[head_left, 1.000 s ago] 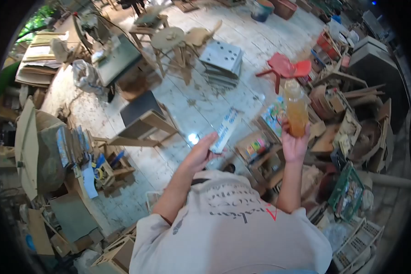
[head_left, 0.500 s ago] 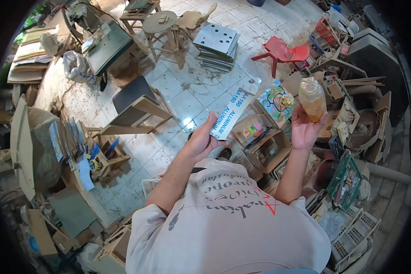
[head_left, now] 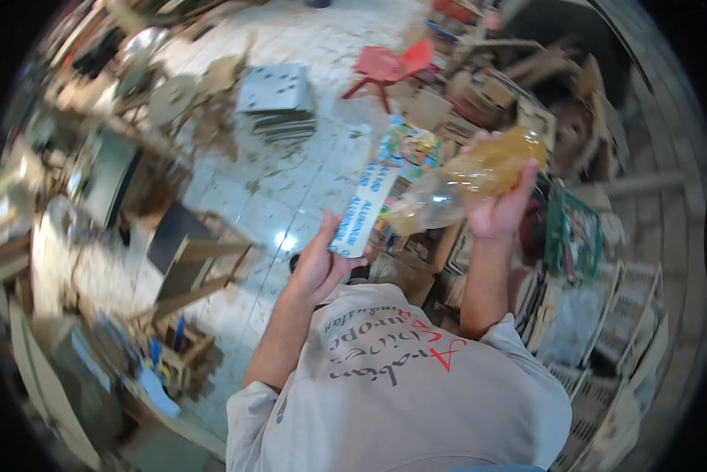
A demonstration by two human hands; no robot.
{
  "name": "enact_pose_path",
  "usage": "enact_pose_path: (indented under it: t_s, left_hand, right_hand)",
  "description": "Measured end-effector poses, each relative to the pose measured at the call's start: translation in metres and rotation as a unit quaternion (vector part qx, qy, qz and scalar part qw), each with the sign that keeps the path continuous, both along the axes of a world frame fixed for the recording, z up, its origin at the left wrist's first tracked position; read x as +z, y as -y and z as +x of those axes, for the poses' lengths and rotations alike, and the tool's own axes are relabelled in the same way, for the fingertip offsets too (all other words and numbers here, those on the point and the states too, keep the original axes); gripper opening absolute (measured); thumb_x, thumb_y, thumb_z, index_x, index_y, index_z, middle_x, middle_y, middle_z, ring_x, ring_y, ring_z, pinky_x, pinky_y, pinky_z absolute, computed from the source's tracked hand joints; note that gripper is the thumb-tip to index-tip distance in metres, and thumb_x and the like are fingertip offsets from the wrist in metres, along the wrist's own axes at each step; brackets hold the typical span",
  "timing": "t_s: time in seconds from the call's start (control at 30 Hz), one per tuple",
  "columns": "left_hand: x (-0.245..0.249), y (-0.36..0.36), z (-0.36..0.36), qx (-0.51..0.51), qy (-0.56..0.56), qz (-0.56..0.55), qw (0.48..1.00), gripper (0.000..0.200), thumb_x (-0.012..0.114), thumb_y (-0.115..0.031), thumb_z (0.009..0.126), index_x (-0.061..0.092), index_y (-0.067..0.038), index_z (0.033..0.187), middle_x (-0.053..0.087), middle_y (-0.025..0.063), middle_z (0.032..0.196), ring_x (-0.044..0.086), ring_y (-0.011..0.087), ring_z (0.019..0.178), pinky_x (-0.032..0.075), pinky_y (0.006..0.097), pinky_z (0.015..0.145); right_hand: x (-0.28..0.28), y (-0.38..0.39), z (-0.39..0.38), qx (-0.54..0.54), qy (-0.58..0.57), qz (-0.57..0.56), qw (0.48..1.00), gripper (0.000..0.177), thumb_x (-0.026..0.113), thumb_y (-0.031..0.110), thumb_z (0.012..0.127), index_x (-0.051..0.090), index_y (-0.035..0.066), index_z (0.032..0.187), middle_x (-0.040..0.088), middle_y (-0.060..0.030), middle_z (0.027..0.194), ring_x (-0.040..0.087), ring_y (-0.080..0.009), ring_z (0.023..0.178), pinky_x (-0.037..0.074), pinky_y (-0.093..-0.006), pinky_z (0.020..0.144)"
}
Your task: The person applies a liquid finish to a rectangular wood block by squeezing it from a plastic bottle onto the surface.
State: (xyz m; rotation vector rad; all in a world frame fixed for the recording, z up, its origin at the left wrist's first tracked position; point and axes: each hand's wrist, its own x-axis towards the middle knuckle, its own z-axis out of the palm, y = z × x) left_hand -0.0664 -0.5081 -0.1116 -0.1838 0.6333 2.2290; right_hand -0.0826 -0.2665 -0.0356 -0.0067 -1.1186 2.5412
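Between the thumb and fingers of my left hand (head_left: 322, 263) is a strip of sandpaper (head_left: 361, 216), its pale back side up, printed in blue with "ALUMINUM". My right hand (head_left: 497, 212) is wrapped around a clear plastic bag (head_left: 432, 200) with amber contents. The amber end of the bag lies to the right in my palm, and its crumpled clear end hangs over to the left, close to the strip. Behind the strip shows a colourful patterned board (head_left: 410, 148).
A stack of pale panels (head_left: 275, 90) stands on the tiled floor ahead, with a red plastic chair (head_left: 385, 67) beyond. Wooden frames (head_left: 204, 252) are at left. A green basket (head_left: 574, 236) and white crates (head_left: 605, 346) stand at right.
The bag has tipped from upright to lying sideways, its clear end now pointing left toward the strip. Both hands have shifted slightly left in view, and the surroundings have swung left.
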Motion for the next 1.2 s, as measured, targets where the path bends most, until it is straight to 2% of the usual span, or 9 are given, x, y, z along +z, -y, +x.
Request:
enact_pose_path:
  t_s: [0.17,0.33,0.53,0.6,0.73,0.8,0.93,1.03,1.2]
  left_hand:
    - [0.002,-0.019,-0.013,-0.090,-0.001,0.018,0.996,0.055,0.032,-0.048,0.092,0.036,-0.003,0.124,0.055,0.0105,0.101,0.057,0.0211,0.081,0.048,0.0315,0.067]
    - [0.010,-0.044,-0.022,-0.198,-0.002,0.008,0.980,0.057,0.033,-0.048,0.092,0.034,-0.002,0.125,0.054,0.0110,0.101,0.055,0.0207,0.082,0.047,0.0321,0.067]
    - [0.019,-0.073,-0.023,-0.334,-0.010,-0.007,0.942,0.053,0.035,-0.048,0.091,0.039,-0.004,0.122,0.053,0.0081,0.099,0.054,0.0166,0.082,0.046,0.0285,0.067]
    - [0.021,-0.086,-0.019,-0.362,-0.023,0.006,0.932,0.048,0.036,-0.047,0.091,0.047,-0.005,0.111,0.054,0.0053,0.091,0.055,0.0141,0.081,0.046,0.0292,0.070]
    - [0.028,-0.118,-0.010,-0.393,-0.033,-0.010,0.919,0.049,0.036,-0.048,0.091,0.046,-0.005,0.112,0.054,0.0053,0.090,0.055,0.0144,0.081,0.047,0.0297,0.070]
    - [0.027,-0.135,-0.006,-0.409,-0.016,0.001,0.912,0.048,0.037,-0.048,0.091,0.046,-0.006,0.113,0.054,0.0048,0.089,0.054,0.0144,0.080,0.046,0.0293,0.070]
    - [0.024,-0.172,0.005,-0.427,0.006,0.031,0.904,0.052,0.034,-0.047,0.092,0.039,-0.006,0.123,0.054,0.0069,0.099,0.056,0.0171,0.079,0.046,0.0299,0.067]
    - [0.021,-0.201,0.014,-0.439,0.007,0.048,0.897,0.051,0.033,-0.046,0.092,0.039,-0.007,0.124,0.055,0.0064,0.099,0.056,0.0176,0.078,0.046,0.0295,0.067]
    - [0.024,-0.242,0.031,-0.442,0.003,0.042,0.896,0.049,0.032,-0.044,0.093,0.040,-0.007,0.123,0.055,0.0059,0.099,0.056,0.0179,0.078,0.046,0.0295,0.067]
  right_hand:
    - [0.012,-0.008,0.035,-0.116,-0.003,0.207,0.971,0.060,0.060,0.043,0.079,0.041,0.002,0.119,0.053,-0.0162,0.111,0.052,-0.0279,0.104,0.042,-0.0502,0.089]
    - [0.029,-0.013,0.072,-0.214,0.020,0.281,0.935,0.068,0.067,0.041,0.074,0.039,-0.001,0.119,0.053,-0.0235,0.107,0.058,-0.0346,0.092,0.048,-0.0497,0.082]
    - [0.034,-0.012,0.115,-0.318,0.052,0.325,0.889,0.069,0.068,0.039,0.073,0.037,-0.003,0.118,0.053,-0.0246,0.106,0.058,-0.0334,0.092,0.049,-0.0491,0.081]
    - [0.036,-0.017,0.130,-0.357,0.064,0.351,0.863,0.069,0.066,0.042,0.074,0.037,-0.002,0.119,0.053,-0.0237,0.107,0.057,-0.0329,0.093,0.049,-0.0491,0.081]
    - [0.036,-0.037,0.144,-0.413,0.033,0.306,0.857,0.065,0.068,0.038,0.073,0.038,0.000,0.116,0.055,-0.0203,0.101,0.060,-0.0309,0.087,0.050,-0.0432,0.078]
    - [0.032,-0.058,0.147,-0.376,-0.076,0.195,0.903,0.065,0.061,0.046,0.077,0.036,0.002,0.119,0.052,-0.0152,0.100,0.058,-0.0290,0.086,0.048,-0.0428,0.080]
    - [0.037,-0.084,0.147,-0.406,-0.078,0.150,0.898,0.071,0.054,0.060,0.076,0.035,0.006,0.118,0.049,-0.0105,0.094,0.053,-0.0258,0.085,0.045,-0.0398,0.081]
    - [0.031,-0.113,0.151,-0.370,-0.150,0.086,0.913,0.075,0.045,0.065,0.078,0.035,0.003,0.120,0.050,-0.0127,0.097,0.055,-0.0265,0.075,0.047,-0.0383,0.070]
    - [0.034,-0.147,0.159,-0.366,-0.186,0.137,0.901,0.090,0.030,0.079,0.071,0.039,0.001,0.114,0.054,-0.0127,0.081,0.055,-0.0265,0.061,0.047,-0.0362,0.053]
